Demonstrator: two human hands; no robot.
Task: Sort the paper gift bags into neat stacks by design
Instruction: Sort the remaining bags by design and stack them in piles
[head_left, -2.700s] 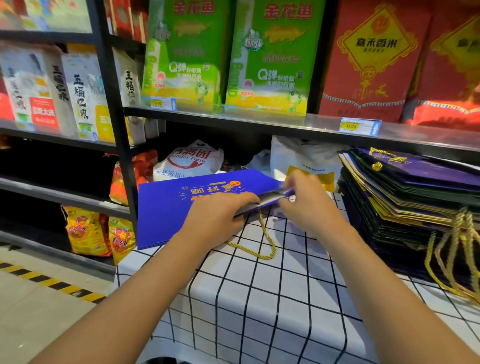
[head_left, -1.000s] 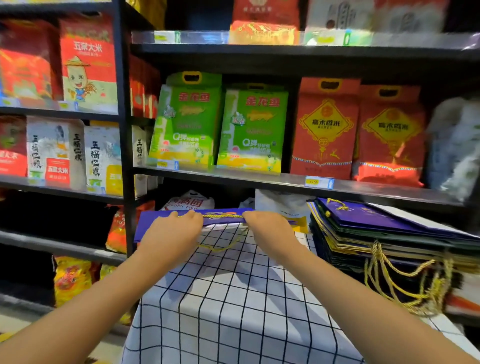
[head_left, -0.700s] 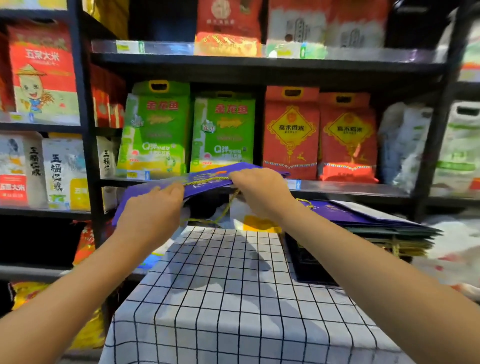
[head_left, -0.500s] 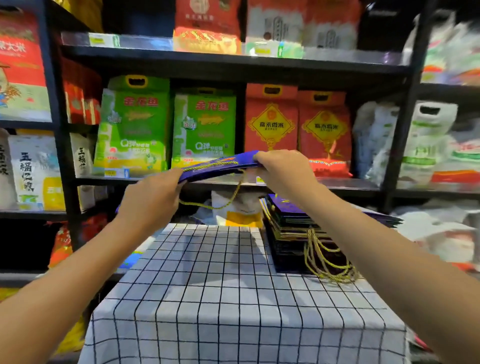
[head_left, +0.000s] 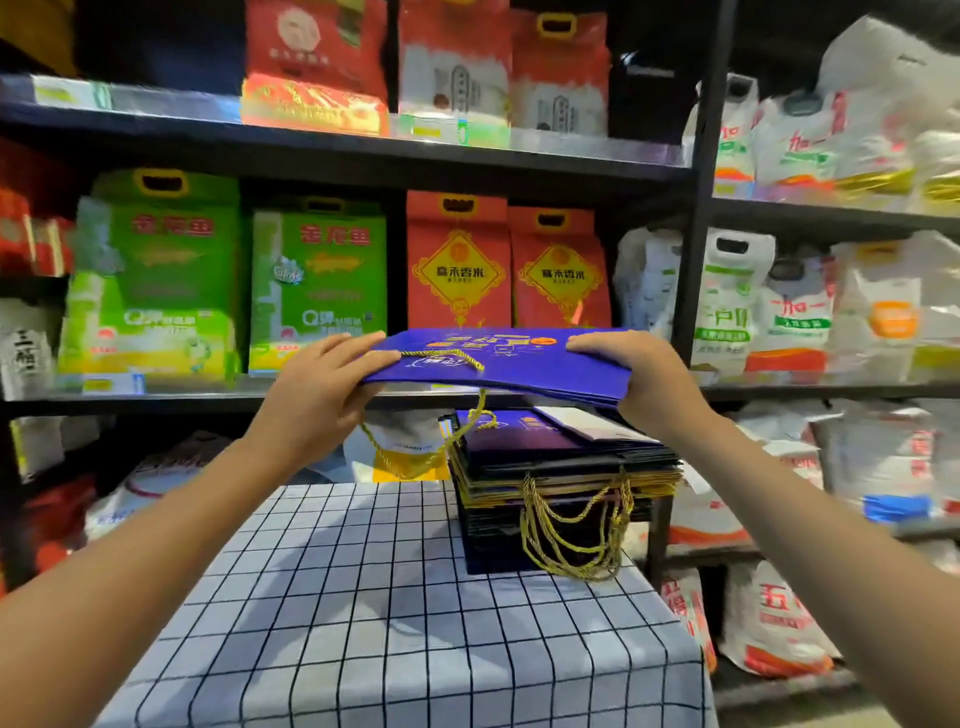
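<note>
I've got the blue gift bag (head_left: 498, 361) held flat in the air with both hands, above the far right part of the table (head_left: 395, 623) and right over the stack of bags (head_left: 561, 467). My left hand (head_left: 317, 395) clamps the bag's left edge, thumb on top, fingers curled under. My right hand (head_left: 636, 376) grips the right edge the same way, thumb over the top face. Bag is roughly level, gold print facing up, not touching the stack. One gold cord handle (head_left: 447, 358) lies on the bag's top face, another gold loop (head_left: 415, 452) dangles below its near edge on the left. Stack sits at the far right corner of the checkered cloth, dark purple bag on top with a white sheet (head_left: 592, 423) on it, gold handles (head_left: 571, 530) hanging off the near side. Behind: dark shelves (head_left: 363, 161) with green rice bags (head_left: 234, 280), red rice bags (head_left: 506, 265), white sacks (head_left: 779, 296) at right. Scene is a bit blurred at the edges.
</note>
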